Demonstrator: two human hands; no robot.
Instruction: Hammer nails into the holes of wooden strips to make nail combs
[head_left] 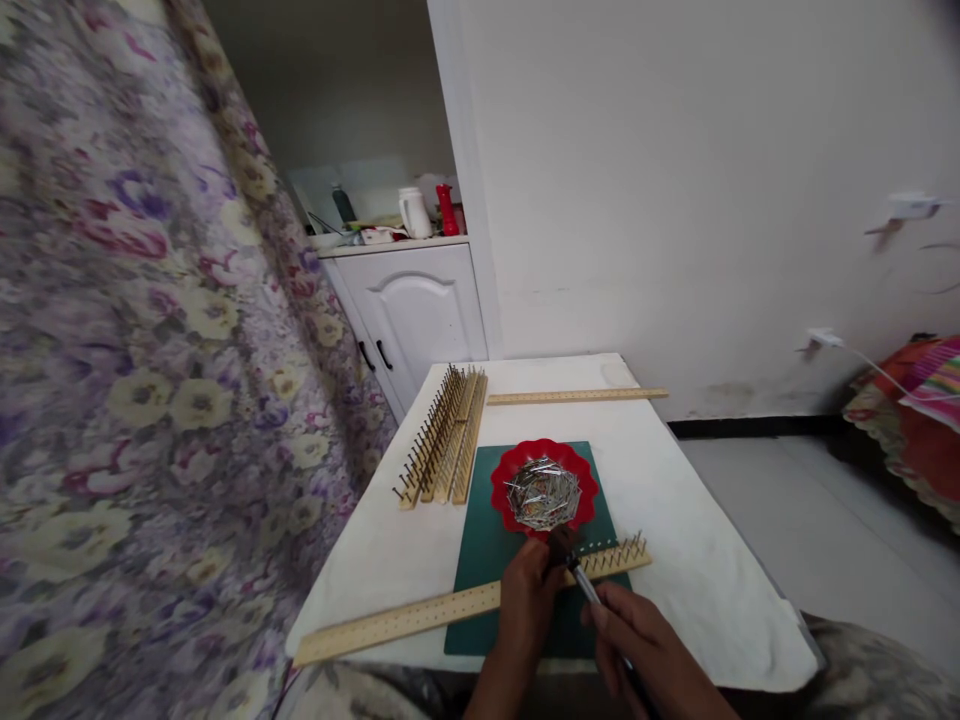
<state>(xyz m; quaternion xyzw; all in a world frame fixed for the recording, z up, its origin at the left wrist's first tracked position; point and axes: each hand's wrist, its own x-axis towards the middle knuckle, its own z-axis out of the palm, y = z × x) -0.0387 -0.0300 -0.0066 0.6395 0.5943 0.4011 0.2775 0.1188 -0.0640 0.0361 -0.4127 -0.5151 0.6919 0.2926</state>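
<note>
A long wooden strip (420,618) lies across the green cutting mat (484,560), with a row of nails standing in its right end (615,555). My left hand (529,595) rests on the strip with its fingers pinched together near the nail row; what they pinch is too small to see. My right hand (645,645) is closed round a thin metal-handled tool (589,585), its dark head close to the strip. Just beyond my hands sits a red scalloped bowl (502,480) full of loose nails (544,492).
Several nailed wooden strips (442,432) lie stacked at the table's left. A bare strip (577,396) lies along the far edge. The white table (697,560) stands between a flowered curtain (150,350) and a white wall. A white cabinet (412,305) is behind.
</note>
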